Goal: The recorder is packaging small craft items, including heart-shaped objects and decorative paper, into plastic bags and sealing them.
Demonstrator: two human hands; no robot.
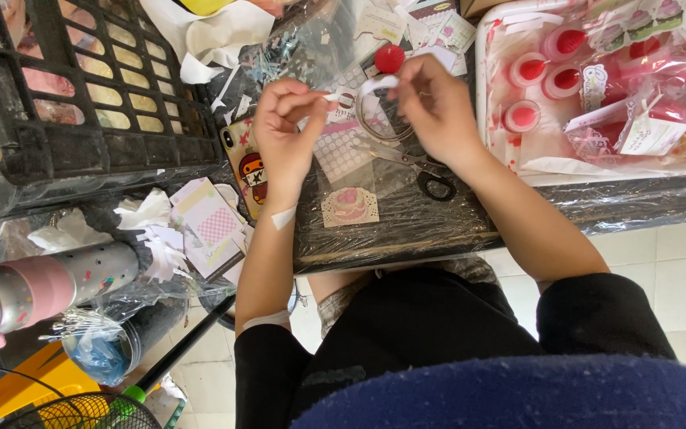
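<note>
A thin white paper strip (363,86) is pinched between the closed fingertips of the left hand (286,127) and the right hand (434,107), held just above the black plastic-wrapped table (406,226), over a sheet of round white stickers (341,151) and beside black-handled scissors (418,168). Just beyond the hands a red ball (389,58) is seen. To the right, a white tray (482,87) is filled with small red-filled cups (530,70) and clear packets with pink and white labels (649,131); a black crate (81,87) stands at the left.
</note>
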